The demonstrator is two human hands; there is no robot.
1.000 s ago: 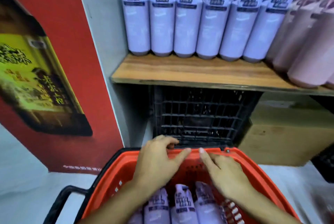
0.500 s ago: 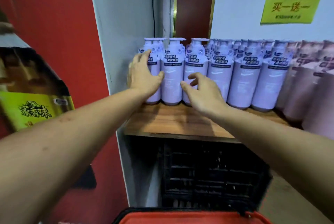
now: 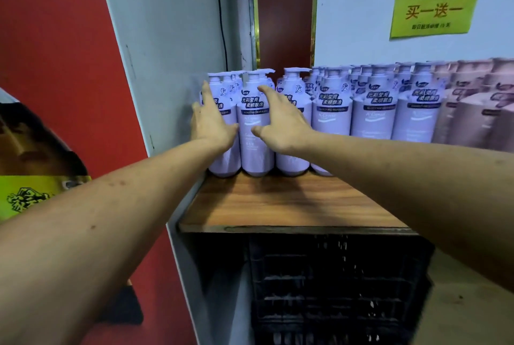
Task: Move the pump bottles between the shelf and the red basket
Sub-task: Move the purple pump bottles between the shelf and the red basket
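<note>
Your left hand [image 3: 212, 119] lies with straight fingers on the leftmost bottle [image 3: 225, 159], and your right hand [image 3: 281, 122] is spread wide over the third bottle [image 3: 292, 159], the second bottle [image 3: 255, 111] showing between your thumbs. Neither hand grips anything yet. The lilac pump bottles [image 3: 372, 119] stand upright at the far edge of the wooden shelf [image 3: 283, 203], packed tight against the grey side wall [image 3: 167, 52], which is probably why you bracket the end ones before closing. The red basket is out of view.
</note>
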